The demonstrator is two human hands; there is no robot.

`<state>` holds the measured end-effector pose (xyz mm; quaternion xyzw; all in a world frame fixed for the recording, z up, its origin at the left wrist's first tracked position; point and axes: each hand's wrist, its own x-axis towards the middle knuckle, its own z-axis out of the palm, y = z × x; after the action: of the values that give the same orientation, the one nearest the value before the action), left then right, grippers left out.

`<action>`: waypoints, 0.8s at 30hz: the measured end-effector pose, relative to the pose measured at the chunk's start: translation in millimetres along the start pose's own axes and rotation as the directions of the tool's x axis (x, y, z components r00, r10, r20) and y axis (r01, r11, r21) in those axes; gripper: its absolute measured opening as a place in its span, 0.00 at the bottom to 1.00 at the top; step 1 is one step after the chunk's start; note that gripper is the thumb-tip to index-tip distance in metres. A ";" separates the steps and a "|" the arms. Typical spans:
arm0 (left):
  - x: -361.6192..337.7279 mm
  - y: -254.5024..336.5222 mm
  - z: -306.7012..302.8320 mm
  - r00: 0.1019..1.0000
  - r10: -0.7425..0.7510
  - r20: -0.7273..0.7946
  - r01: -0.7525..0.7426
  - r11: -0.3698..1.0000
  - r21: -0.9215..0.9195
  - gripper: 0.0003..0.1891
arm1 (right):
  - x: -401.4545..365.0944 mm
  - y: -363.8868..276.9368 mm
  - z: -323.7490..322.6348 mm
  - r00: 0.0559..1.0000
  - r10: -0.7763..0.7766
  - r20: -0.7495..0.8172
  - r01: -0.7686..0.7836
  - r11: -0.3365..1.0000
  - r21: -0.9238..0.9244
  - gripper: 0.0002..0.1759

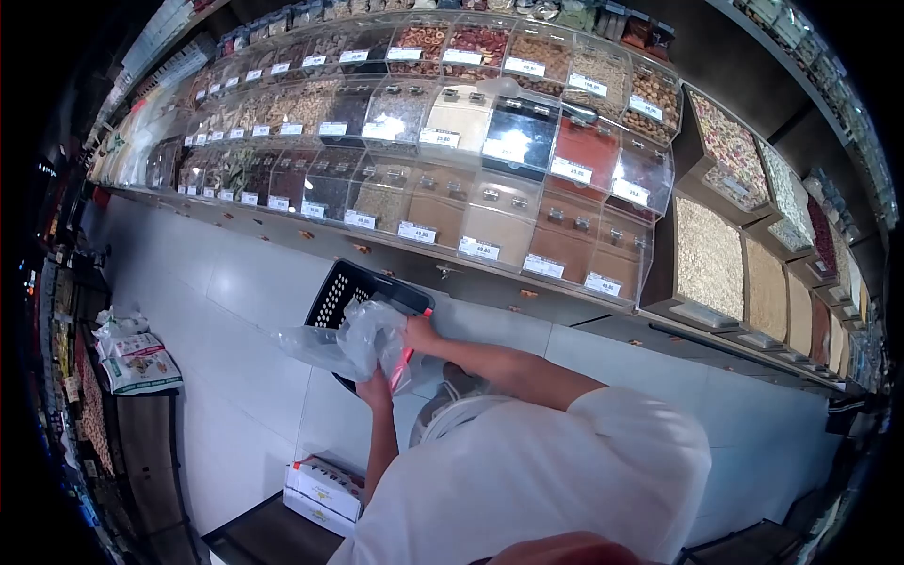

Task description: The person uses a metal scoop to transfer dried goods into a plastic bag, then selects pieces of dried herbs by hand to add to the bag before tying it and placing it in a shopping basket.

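A clear plastic bag (369,330) is bunched between my two hands, with a loose end trailing to the left. My right hand (420,334) is closed at the bag's upper right side, beside a red strip (408,361) that looks like a basket handle. Lower down, my left hand (375,388) grips the bag's bottom edge, its fingers partly hidden by the plastic. Beneath the bag is a black shopping basket (395,294) with a perforated wall; the bag covers much of its inside.
Clear-lidded bulk bins (438,202) with price tags line the front. Open grain bins (708,254) stand at the right. A white printed box (325,494) sits on a dark stand at lower left. Printed bags (139,363) lie on another stand at far left.
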<state>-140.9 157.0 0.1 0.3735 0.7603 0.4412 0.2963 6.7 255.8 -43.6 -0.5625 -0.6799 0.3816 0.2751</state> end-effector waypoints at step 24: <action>193.8 -93.1 21.3 0.987 0.119 -0.105 -0.061 0.894 0.444 0.20 | -164.0 20.1 -107.8 0.608 0.793 -0.028 -0.447 0.371 0.814 0.14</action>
<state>-258.5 296.5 -115.6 0.4359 0.8396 0.2951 0.1337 139.9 120.0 8.9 -0.6836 -0.1126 0.5672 0.4453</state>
